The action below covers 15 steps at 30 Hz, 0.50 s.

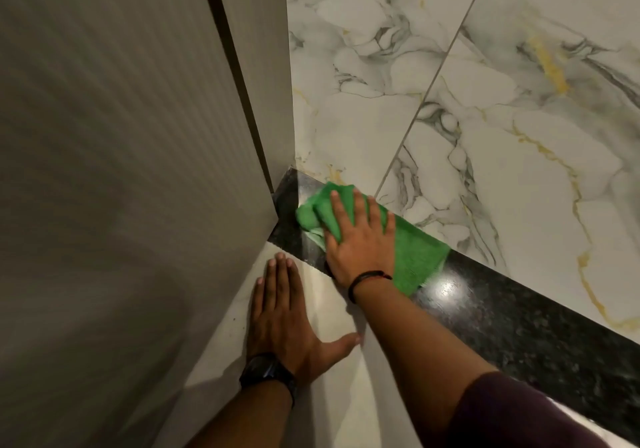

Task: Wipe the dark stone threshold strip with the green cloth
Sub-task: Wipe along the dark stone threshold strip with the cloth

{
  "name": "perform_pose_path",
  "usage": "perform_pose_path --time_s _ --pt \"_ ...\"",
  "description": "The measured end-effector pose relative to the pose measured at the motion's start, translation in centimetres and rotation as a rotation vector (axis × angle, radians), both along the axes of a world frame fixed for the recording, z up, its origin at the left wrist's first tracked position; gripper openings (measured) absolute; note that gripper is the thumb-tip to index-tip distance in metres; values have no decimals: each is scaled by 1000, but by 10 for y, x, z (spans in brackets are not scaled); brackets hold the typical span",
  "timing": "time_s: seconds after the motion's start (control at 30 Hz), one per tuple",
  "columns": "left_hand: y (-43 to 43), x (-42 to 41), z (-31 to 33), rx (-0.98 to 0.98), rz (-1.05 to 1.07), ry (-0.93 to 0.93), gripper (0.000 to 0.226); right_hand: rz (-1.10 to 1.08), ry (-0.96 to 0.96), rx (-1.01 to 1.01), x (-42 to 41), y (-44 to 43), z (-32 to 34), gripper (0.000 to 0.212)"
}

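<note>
Two flat hands: my right hand (356, 236) presses the soft, limp green cloth (412, 257) onto the dark stone threshold strip (502, 312) beside the door, palm spread, while my left hand (287, 319) braces open on the floor.

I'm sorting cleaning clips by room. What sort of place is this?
Probably an indoor doorway between two rooms, seen at floor level: a dark stone threshold strip divides marble-look floor tiles from plain pale tiles, and a grey door stands at its end.
</note>
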State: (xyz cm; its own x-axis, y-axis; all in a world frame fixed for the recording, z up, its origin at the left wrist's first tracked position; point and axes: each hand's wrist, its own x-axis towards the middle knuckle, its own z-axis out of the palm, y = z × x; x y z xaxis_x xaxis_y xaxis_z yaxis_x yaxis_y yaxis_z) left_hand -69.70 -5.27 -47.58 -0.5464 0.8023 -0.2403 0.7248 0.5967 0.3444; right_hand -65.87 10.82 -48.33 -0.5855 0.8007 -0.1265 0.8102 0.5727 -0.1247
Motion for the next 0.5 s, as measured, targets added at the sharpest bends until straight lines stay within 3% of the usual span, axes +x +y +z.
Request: perform_pose_path --time_s 0.13,0.27,0.37,0.5 --pt "1 -3 2 -12 -6 18 139 201 -1 -1 -13 -17 2 66" --pt "0 -2 3 -37 19 31 145 280 47 -19 28 -28 1 66" --pt "0 -1 3 -35 11 43 148 188 50 -9 70 -23 -4 65" --pt "0 -1 -1 -50 12 60 147 -120 15 41 86 3 -2 62"
